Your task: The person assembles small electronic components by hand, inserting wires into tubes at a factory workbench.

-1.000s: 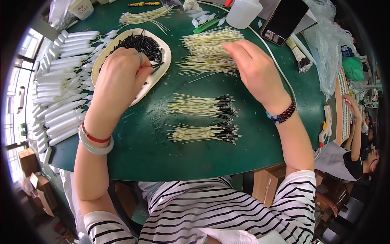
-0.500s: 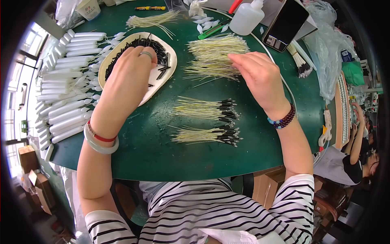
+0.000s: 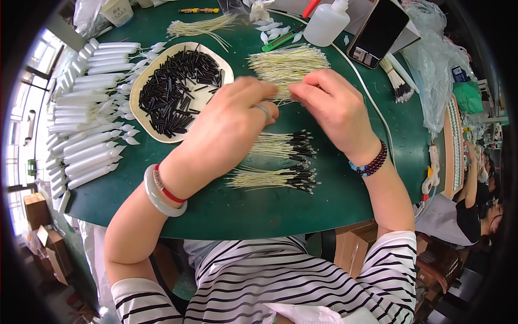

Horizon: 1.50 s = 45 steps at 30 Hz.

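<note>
My left hand (image 3: 232, 119) is somewhat blurred, its fingers bent together close to my right fingertips; whatever is in them is hidden. My right hand (image 3: 337, 108) pinches thumb and forefinger over the near edge of a pile of pale yellow wires (image 3: 286, 62), and I cannot make out what lies in the pinch. Left of my left hand is a cream tray (image 3: 204, 99) of short black tubes (image 3: 162, 100). Below the hands lie two bundles of wires with black sleeves at their right ends, a farther bundle (image 3: 280, 146) and a nearer bundle (image 3: 270, 177).
Rows of white candle-shaped sticks (image 3: 94, 143) cover the table's left side. Along the back are loose wires (image 3: 199, 28), a green cutter (image 3: 281, 40), a white bottle (image 3: 327, 24) and a phone (image 3: 379, 32). A white cable (image 3: 372, 94) curves past my right hand. Another person (image 3: 472, 189) sits far right.
My left hand has left the tray and moved right to meet my right hand, uncovering the black tubes. My right hand has shifted slightly left and nearer.
</note>
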Available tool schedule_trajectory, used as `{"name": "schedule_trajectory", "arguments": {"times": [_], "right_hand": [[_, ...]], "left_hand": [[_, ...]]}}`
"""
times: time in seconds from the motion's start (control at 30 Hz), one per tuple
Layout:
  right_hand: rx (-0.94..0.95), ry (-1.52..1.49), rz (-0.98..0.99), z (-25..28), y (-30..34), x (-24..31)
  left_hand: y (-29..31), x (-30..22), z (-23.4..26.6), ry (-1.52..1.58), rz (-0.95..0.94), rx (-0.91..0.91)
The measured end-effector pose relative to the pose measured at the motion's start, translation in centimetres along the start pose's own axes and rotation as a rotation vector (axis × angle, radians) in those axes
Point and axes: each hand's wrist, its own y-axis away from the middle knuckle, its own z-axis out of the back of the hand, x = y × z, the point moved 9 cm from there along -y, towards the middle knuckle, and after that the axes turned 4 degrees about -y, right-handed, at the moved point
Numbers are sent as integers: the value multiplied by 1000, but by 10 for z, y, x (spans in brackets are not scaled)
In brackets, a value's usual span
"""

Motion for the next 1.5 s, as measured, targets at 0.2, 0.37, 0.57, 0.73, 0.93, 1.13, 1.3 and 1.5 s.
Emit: {"name": "schedule_trajectory", "arguments": {"times": [0.2, 0.37, 0.57, 0.73, 0.93, 1.13, 1.3, 1.5], "right_hand": [[-11, -132, -47, 4, 2, -4], [20, -107, -71, 0, -2, 3], [66, -84, -114, 13, 6, -23], [47, -117, -217, 16, 10, -45], [38, 136, -230, 19, 16, -56], [-104, -231, -240, 31, 0, -23], [91, -187, -72, -7, 1, 25], [3, -272, -65, 1, -5, 29]], "left_hand": [[0, 10, -10, 53, 100, 152], [-4, -4, 1, 45, -9, 1], [1, 12, 5, -52, 38, 27], [3, 16, 6, -161, 49, 65], [5, 13, 20, -154, 79, 113], [4, -2, 16, -162, 8, 57], [4, -13, 14, -6, 10, 18], [9, -3, 15, 234, 136, -28]]}}
